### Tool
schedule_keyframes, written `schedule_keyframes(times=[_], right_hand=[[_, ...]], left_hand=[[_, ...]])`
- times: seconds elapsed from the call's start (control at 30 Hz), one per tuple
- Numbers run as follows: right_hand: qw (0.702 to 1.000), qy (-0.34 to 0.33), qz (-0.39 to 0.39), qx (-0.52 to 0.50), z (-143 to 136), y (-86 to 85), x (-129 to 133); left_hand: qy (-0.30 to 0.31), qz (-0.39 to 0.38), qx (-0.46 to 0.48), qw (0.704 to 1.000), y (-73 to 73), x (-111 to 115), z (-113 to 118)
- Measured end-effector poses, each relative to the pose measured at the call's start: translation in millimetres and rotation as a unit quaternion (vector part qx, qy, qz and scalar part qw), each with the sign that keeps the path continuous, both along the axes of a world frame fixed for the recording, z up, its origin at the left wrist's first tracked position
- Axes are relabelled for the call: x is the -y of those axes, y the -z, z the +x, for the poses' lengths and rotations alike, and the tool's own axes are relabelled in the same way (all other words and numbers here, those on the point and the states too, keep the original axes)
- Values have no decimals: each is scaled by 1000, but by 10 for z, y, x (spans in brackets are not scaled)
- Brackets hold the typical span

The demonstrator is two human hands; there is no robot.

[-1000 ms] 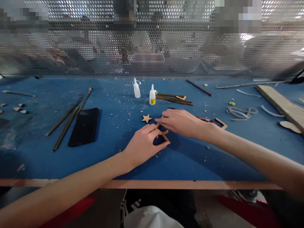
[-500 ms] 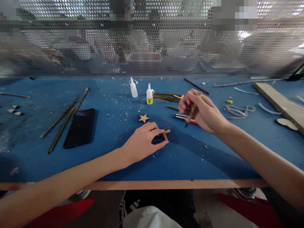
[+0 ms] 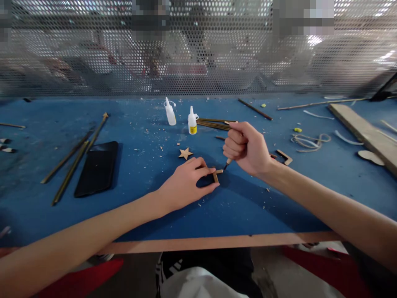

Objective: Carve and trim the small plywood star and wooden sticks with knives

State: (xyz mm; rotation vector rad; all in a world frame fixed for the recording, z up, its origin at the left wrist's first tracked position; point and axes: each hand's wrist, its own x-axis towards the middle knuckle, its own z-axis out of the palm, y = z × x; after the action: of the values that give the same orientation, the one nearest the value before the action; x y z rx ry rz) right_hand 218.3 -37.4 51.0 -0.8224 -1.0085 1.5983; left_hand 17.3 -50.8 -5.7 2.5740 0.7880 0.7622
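Note:
My left hand (image 3: 187, 182) rests on the blue table, thumb and fingers pinching a small angled wooden piece (image 3: 216, 176). My right hand (image 3: 245, 149) is closed in a fist around a slim tool with a light wooden handle (image 3: 229, 161) and a thin dark tip. That tip points down, close to the right end of the wooden piece; whether they touch I cannot tell. Most of the handle is hidden in my fist. Beyond my left hand lies a wooden star (image 3: 185, 153). An L-shaped wooden piece (image 3: 284, 157) lies right of my right hand.
Two white glue bottles (image 3: 192, 121) stand further back, near thin brown sticks (image 3: 214, 123). A black phone (image 3: 96, 169) and longer sticks (image 3: 70, 174) lie left. String (image 3: 310, 142) and a wooden board (image 3: 356, 130) lie right. A perforated metal screen (image 3: 198, 62) borders the back.
My right hand has moved left and toward me, turning into a fist, bringing the tool's tip close to the pinched piece. The L-shaped piece now shows beside it. My left hand keeps its pinch.

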Motion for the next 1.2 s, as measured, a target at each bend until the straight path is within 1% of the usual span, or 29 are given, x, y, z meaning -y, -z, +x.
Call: schedule_keyframes(times=[0.1,0.33,0.5,0.63,0.73,0.9,1.07,1.2], right_hand=[[1000,-5,7,9,-13,13,-1],[1000,1,8,-9,-12,30,-22],[1000,-6,21,2,-24,35,-14],[999,2,30,17,-38,61,-22],[999,7,23,26,-37,90,-45],[1000,12,2,15,-29,139,-84],[999,37,20,13,-72,145,-64],[998,61,3,14,-88,152,-72]], left_hand=[[1,-2,1,1000,-6,-2,0],[2,-2,1,1000,6,-12,-6],[2,-5,1,1000,3,-13,1],[2,-11,4,1000,-6,-10,5],[8,-15,-1,1000,-13,-13,7],[12,-22,-5,1000,-25,-15,6],[13,-24,2,1000,-15,-14,20],[8,-34,3,999,-15,-21,21]])
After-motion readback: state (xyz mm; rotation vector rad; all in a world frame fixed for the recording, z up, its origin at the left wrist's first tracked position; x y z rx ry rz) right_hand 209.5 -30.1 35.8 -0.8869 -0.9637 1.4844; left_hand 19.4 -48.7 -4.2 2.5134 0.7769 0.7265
